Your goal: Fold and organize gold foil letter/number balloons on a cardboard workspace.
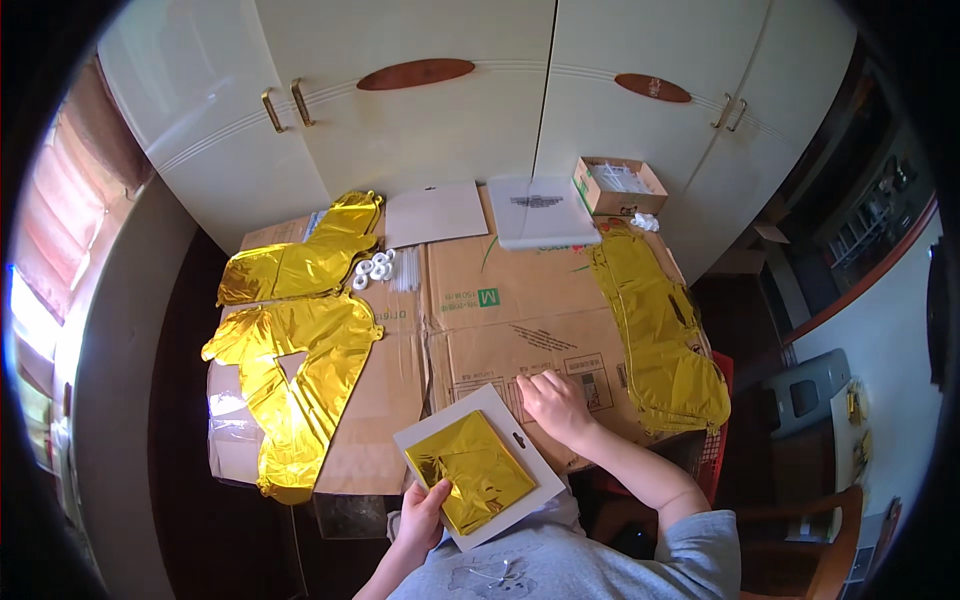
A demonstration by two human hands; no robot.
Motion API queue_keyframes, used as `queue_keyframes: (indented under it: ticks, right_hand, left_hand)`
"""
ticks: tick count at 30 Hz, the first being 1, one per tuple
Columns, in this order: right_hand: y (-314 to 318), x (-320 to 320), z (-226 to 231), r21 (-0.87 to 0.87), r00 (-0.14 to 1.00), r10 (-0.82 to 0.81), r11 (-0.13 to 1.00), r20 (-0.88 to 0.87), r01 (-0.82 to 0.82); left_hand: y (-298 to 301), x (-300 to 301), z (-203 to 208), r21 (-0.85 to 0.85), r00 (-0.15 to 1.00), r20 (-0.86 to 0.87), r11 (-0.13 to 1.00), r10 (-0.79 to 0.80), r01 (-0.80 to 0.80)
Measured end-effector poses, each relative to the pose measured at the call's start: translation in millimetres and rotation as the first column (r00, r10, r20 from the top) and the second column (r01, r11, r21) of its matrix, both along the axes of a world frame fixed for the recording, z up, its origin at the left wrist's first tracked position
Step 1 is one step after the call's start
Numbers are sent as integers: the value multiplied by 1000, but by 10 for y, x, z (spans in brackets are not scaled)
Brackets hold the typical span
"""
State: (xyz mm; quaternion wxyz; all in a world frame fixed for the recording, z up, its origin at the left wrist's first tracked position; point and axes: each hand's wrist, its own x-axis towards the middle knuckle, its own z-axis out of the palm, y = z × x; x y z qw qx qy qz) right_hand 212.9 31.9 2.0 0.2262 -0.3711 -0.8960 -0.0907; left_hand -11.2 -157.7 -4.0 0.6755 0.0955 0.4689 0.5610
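My left hand (422, 515) grips a light grey backing card (545, 482) with a hang hole, tilted at the table's near edge. On the card lies a folded gold foil balloon (478, 470), with my left thumb pressing on top of it. Just beyond the card, my right hand (555, 405) is over the cardboard, its fingers curled in; what they hold, if anything, is hidden. Flat gold foil balloons (325, 385) are spread at the left. More flat gold foil (655, 335) stretches along the right side.
Flattened cardboard (480, 330) covers the table. White ribbon rolls (372, 268) and clear straws (405, 270) lie left of centre. At the back are a grey card (435, 215), clear plastic bags (542, 215) and a small box (625, 188) of white sticks. Cabinets (430, 130) stand behind.
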Motion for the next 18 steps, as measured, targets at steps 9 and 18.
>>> queue_keyframes:
  ticks: [9, 18]
  right_hand:
    - [-25, 30, 165, 7, 994, 42, 999, 100, -43]
    - [104, 6, 47, -459, 943, -23, 877, -332, -140]
  left_hand:
    - [-6, -5, -44, 12, 1000, -22, 1000, 20, -20]
    - [199, 59, 56, 67, 994, 30, 992, 104, -106]
